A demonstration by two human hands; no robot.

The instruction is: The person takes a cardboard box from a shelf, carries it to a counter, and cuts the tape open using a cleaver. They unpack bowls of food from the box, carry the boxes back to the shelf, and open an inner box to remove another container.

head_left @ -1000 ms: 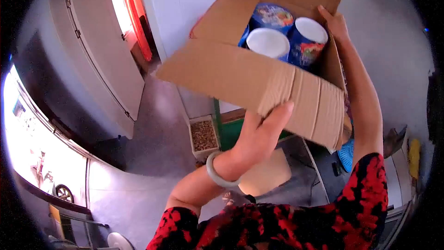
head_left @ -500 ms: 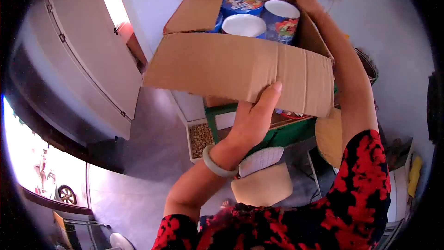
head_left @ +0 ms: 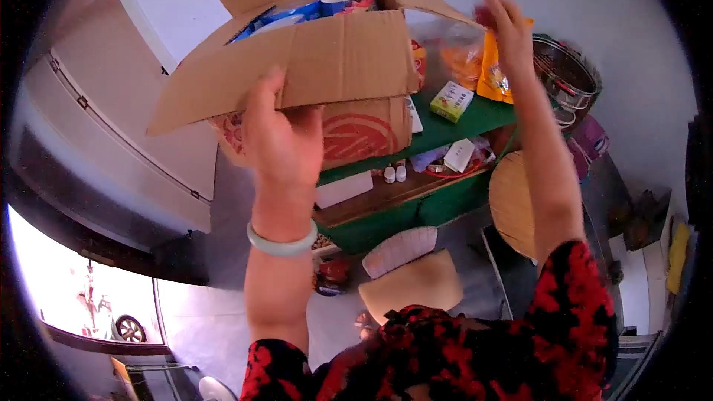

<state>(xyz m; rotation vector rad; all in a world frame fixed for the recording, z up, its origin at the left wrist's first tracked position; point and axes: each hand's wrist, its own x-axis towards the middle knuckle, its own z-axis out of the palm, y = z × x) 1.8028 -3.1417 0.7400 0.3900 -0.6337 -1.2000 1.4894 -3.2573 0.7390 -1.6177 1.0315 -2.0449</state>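
A brown cardboard box [head_left: 362, 130] with red printing stands on the green table, its top flaps spread. Inside it sit several blue tubs [head_left: 303, 12], some with white tops, partly hidden by the front flap [head_left: 349, 52]. My left hand [head_left: 286, 137] grips that front flap, thumb on its outer face and fingers out of sight behind it. My right hand [head_left: 511, 33] is raised beside the tip of the box's right flap [head_left: 427, 3], its fingers stretched upward and slightly blurred. A small dark red patch shows by its fingertips; I cannot make out what it is.
On the green table [head_left: 438, 126] are a yellow pouch [head_left: 492, 70], a green-and-white carton [head_left: 451, 101] and a clear bag [head_left: 462, 59]. A wire basket [head_left: 568, 74] stands right. Small bottles [head_left: 395, 174] occupy the lower shelf. A chair [head_left: 412, 282] is below, a door [head_left: 126, 96] left.
The box now appears lower and farther left, with more of the table in view. My right hand has left the box's back corner and moved right. The right flap now stands out.
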